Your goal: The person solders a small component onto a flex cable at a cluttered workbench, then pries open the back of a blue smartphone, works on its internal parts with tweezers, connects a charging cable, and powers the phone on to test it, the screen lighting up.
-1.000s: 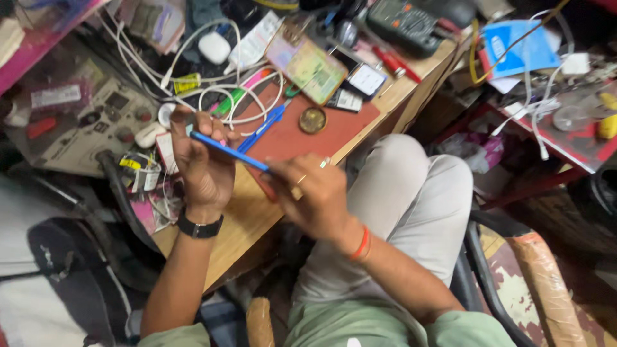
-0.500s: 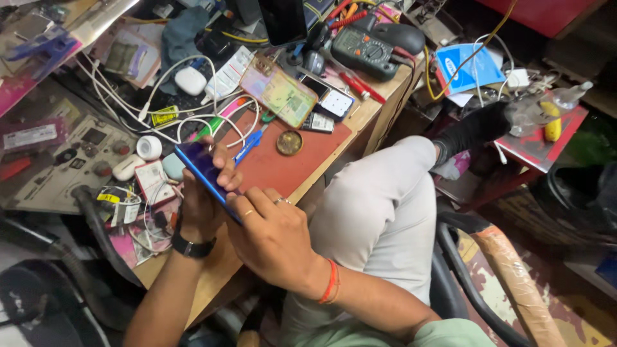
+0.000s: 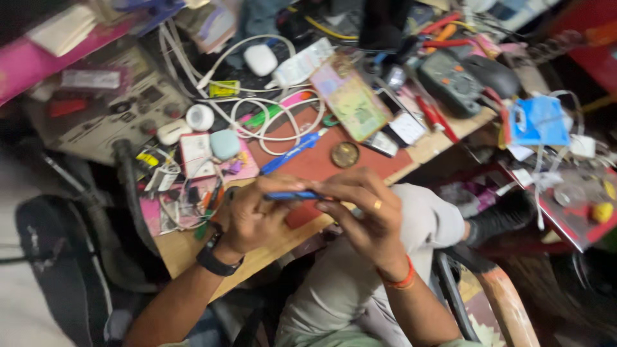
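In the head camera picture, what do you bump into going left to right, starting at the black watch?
Watch → left hand → blue phone → right hand → orange wristband → blue packet → yellow ball.
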The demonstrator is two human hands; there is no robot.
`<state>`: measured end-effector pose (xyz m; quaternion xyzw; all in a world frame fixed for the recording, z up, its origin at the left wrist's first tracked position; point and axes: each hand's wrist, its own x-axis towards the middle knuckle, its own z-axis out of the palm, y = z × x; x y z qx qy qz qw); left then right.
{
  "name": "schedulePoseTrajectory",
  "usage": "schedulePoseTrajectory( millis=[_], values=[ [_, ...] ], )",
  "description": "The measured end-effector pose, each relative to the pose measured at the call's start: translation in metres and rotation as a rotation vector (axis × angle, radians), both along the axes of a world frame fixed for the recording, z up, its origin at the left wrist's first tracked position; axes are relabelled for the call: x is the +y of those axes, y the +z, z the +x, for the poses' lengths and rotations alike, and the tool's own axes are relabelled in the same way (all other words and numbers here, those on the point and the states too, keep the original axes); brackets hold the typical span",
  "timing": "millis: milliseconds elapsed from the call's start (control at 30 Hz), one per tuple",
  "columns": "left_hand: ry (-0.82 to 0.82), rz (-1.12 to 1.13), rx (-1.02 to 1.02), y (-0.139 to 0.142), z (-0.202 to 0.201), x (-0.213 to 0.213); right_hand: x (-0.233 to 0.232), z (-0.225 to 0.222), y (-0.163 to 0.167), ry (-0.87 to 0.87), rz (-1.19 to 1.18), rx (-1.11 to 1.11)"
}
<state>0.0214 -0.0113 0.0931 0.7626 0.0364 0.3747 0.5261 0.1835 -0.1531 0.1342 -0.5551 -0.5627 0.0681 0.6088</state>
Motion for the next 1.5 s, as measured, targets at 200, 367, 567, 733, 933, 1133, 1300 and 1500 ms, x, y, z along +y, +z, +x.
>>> schedulePoseTrajectory(
  millis=[200,367,567,733,933,1133,1300,1500],
  values=[
    [-0.015,0.341,0.060,0.019,0.010,0.030,0.035,0.018,-0.044,0.028,0.132,0.060],
    [-0.046,0.383,0.083,0.011,0.013,0.042,0.045,0.017,-0.081,-0.013,0.171,0.100],
    [-0.018,0.433,0.082,0.011,0.015,0.042,0.051,0.014,-0.085,-0.049,0.220,0.048],
    [0.000,0.527,0.098,0.020,0.013,0.033,0.031,0.024,-0.076,-0.029,0.151,-0.125],
    [0.005,0.587,0.113,0.026,0.009,0.014,0.003,0.013,-0.084,-0.162,0.195,-0.174],
    [0.186,0.302,0.153,0.025,-0.023,0.003,-0.015,-0.016,-0.099,-0.145,0.395,0.548],
    [0.043,-0.520,-0.145,0.000,-0.042,-0.041,-0.022,-0.052,-0.115,0.158,0.314,1.155],
    [0.033,-0.731,-0.140,-0.025,-0.038,-0.069,-0.003,-0.102,-0.096,0.194,-0.107,1.528]
  ],
)
